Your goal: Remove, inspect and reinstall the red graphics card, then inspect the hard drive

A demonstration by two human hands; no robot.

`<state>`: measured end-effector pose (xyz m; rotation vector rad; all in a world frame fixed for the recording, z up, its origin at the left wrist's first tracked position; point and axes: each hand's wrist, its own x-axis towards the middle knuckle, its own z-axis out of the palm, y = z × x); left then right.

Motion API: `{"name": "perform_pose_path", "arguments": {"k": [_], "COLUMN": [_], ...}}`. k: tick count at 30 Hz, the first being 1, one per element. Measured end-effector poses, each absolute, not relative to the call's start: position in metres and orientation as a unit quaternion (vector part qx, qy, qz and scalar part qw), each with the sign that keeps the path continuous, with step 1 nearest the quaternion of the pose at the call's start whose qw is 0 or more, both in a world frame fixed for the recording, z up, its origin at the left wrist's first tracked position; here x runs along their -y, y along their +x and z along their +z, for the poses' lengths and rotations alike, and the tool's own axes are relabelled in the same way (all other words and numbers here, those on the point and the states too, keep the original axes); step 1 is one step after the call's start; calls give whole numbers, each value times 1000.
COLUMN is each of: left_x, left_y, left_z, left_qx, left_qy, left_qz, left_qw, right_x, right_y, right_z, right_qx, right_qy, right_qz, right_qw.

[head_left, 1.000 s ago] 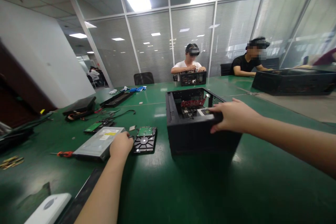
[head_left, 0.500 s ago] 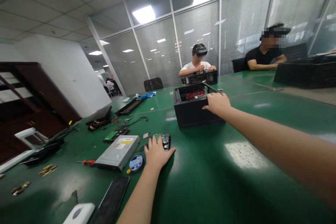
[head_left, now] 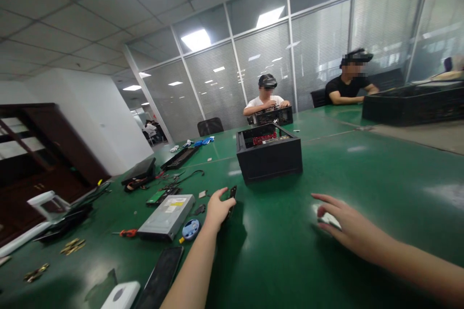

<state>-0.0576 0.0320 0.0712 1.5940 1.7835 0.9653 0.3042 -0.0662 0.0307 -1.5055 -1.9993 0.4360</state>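
Observation:
My left hand (head_left: 218,208) grips a hard drive (head_left: 232,199), tilted up on edge above the green table (head_left: 275,251); most of the drive is hidden by the hand. To the right, my right hand (head_left: 339,219) is in the air over the table with fingers apart, holding nothing. Beyond both hands stands a black computer case (head_left: 270,159), its top uncovered, with a red board (head_left: 264,139) inside. Left of my left hand lie a silver optical drive (head_left: 167,217) and a round blue object (head_left: 190,229) with a yellow tip.
A red-handled screwdriver (head_left: 128,233), a dark phone-like slab (head_left: 163,270), a white device (head_left: 121,295) and brass pieces (head_left: 72,246) lie at left. Farther back are a black panel (head_left: 180,158) and blue gloves (head_left: 204,141). Two people sit across the table, near other black cases (head_left: 413,104).
My left hand has gone from the optical drive to the hard drive and lifted it. My right hand has let go of the computer case, now farther away, and come back toward me.

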Motion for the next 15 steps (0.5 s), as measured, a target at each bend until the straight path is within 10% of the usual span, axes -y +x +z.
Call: {"name": "perform_pose_path", "arguments": {"k": [5, 9, 15], "left_x": [8, 58, 99], "left_y": [-7, 55, 107], "left_z": [114, 122, 67], "left_qx": [-532, -318, -352], "left_qy": [563, 359, 276], "left_qz": [435, 525, 554], "left_qw": [459, 703, 702], "right_x": [79, 92, 109], "right_y": [313, 285, 245], "right_z": [51, 49, 28], "right_qx": [716, 509, 283], "right_qy": [-564, -425, -293], "right_qz": [292, 655, 786], "right_qw": [291, 362, 465]}}
